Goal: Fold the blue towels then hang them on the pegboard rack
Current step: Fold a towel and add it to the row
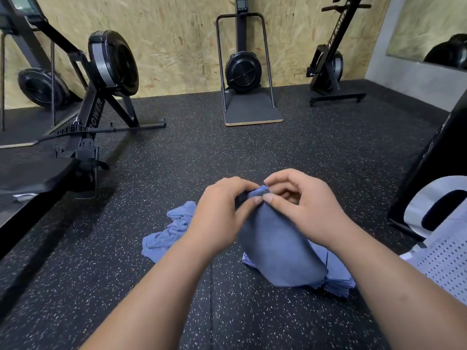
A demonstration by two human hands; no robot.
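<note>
A blue towel (pixel 278 248) was pinched at its top edge by the left hand (pixel 222 213) and the right hand (pixel 303 205), held above a folded stack (pixel 338 276) on the speckled floor (pixel 126 274). A crumpled towel (pixel 169 233) lay beside it, to the left.

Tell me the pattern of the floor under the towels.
Black floor flecked with small white and grey speckles, seen in the head view.

You're looking at a rower (pixel 111 64) sitting on speckled floor (pixel 192 152), ski machine (pixel 243 69) standing against the chipboard wall (pixel 171 34).
</note>
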